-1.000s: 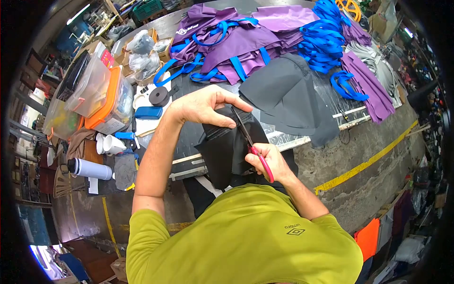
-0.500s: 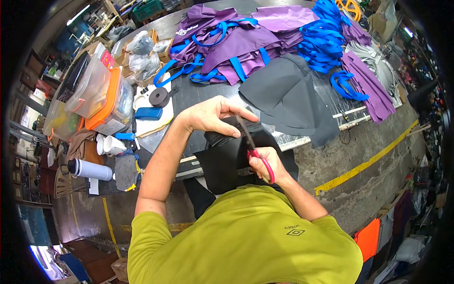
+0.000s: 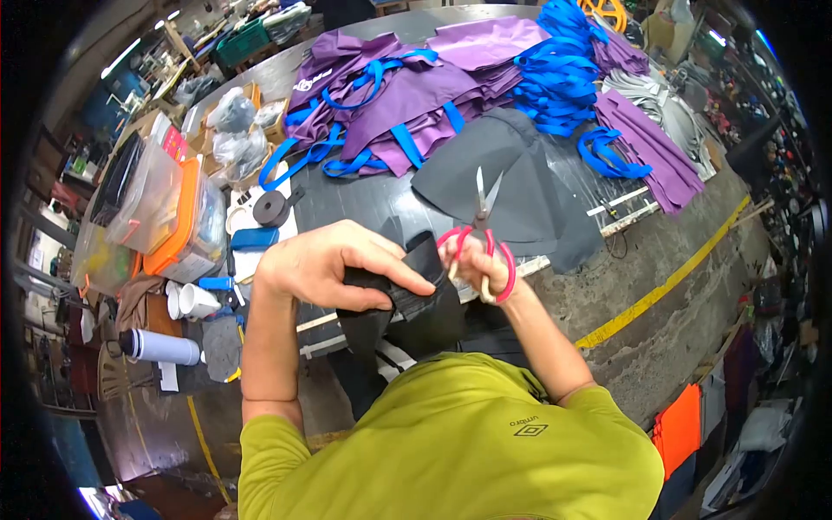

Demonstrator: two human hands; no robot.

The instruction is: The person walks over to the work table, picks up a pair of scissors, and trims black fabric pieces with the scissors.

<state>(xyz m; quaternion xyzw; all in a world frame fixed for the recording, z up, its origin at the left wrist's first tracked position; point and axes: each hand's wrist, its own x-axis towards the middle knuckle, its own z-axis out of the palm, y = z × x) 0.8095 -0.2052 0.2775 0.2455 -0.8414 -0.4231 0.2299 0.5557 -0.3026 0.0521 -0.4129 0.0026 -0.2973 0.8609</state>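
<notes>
My left hand (image 3: 347,264) is closed on a folded bundle of black fabric (image 3: 429,316), with thumb and fingers pinching its upper part. The cloth hangs down in front of my shirt at the table edge. To its right, my right hand (image 3: 477,263) holds a pair of scissors (image 3: 483,222) by the pink-red handles. The blades point away from me and stand apart, clear of the bundle. Beyond both hands lies a large dark grey cloth piece (image 3: 494,178) on the table.
Purple fabric bags (image 3: 433,95) with blue straps cover the far table (image 3: 321,204), near a pile of blue webbing (image 3: 559,82). Left are a black tape roll (image 3: 271,208), a blue case (image 3: 255,239), plastic boxes (image 3: 178,217), white cups (image 3: 199,301) and a bottle (image 3: 160,347).
The scissors have come off the black fabric, swung upright and opened. My left hand has moved left and down with the bundle. The view has shifted slightly.
</notes>
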